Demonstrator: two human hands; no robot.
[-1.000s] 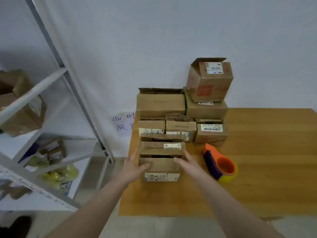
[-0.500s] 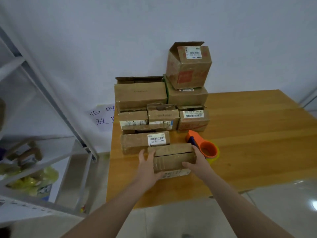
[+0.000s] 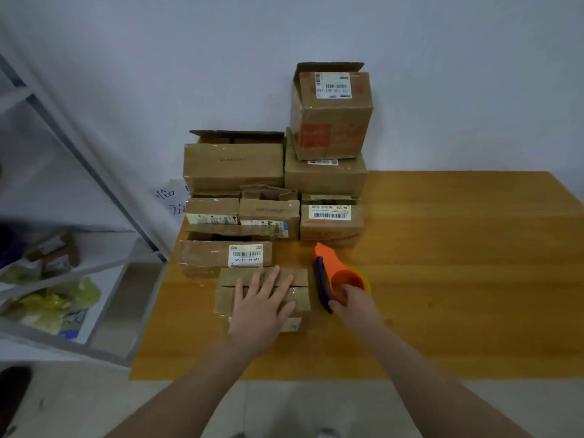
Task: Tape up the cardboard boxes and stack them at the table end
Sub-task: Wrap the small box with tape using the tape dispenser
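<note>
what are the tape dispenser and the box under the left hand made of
Tape dispenser: likely hard plastic, smooth orange body with a dark blue edge. Box: brown cardboard, matte and creased, with a glossy patch that may be tape.

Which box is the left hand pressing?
The small box at the front of the table, left of the orange tape dispenser; the left hand lies flat on its top flaps. No other box is touched.

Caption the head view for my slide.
Left hand presses flat on the small cardboard box while the right hand grips the orange tape dispenser on the wooden table.
</note>
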